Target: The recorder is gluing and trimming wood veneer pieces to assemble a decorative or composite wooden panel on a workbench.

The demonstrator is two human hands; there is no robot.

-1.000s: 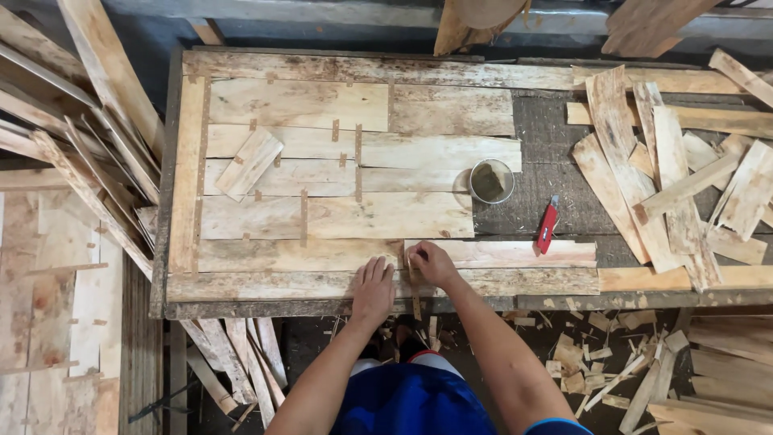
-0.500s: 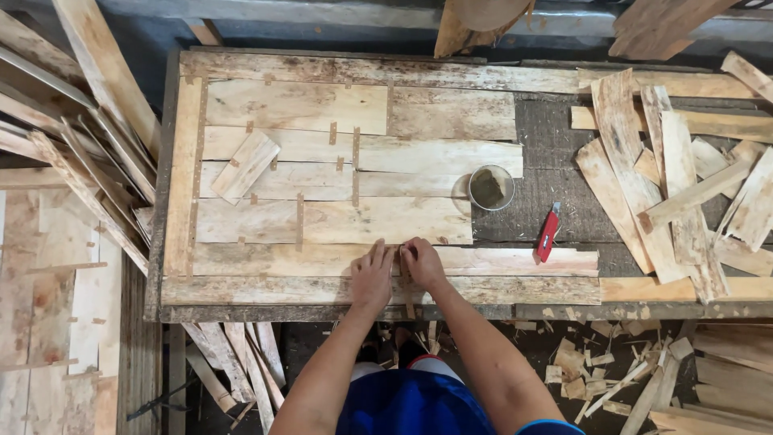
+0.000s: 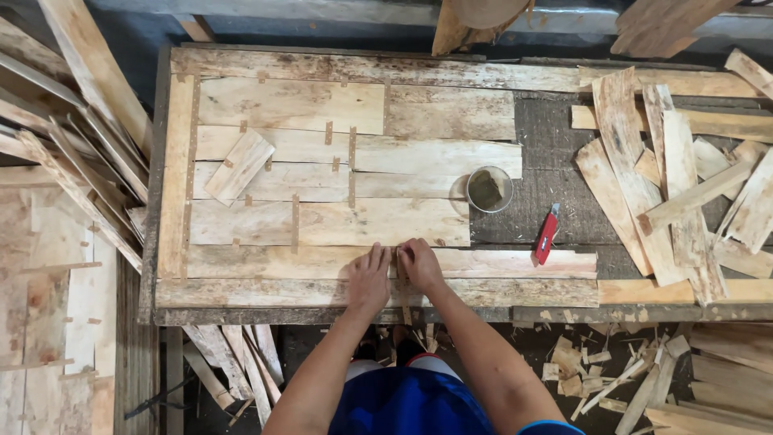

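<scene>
Both hands lie flat, fingers spread, on the near edge of the workbench (image 3: 173,302). Left hand (image 3: 369,278) presses the left veneer strip (image 3: 274,262); right hand (image 3: 420,264) presses the right veneer strip (image 3: 515,263). Neither is closed round anything, palms down, w/ the butt joint (image 3: 397,259) between the fingertips. A narrow strip of brown tape seems to run along that seam, too small to be sure.

These strips are the nearest rows of a veneer sheet (image 3: 322,161) being pieced together, w/ short tape tabs over the other seams. Judging by looks: thin, light, stiff along the grain but brittle, apt to split or curl at the ends, edges splintery. Best held flat under the palms near the seam, not pinched at a corner.

Beyond the right hand: a small round tin (image 3: 489,189) w/ dark contents, and a red utility knife (image 3: 547,234) on the bare dark board. No labels or signs readable. Loose veneer offcuts (image 3: 676,185) pile at right, more stacked strips (image 3: 72,153) at left, scraps on the floor below.
</scene>
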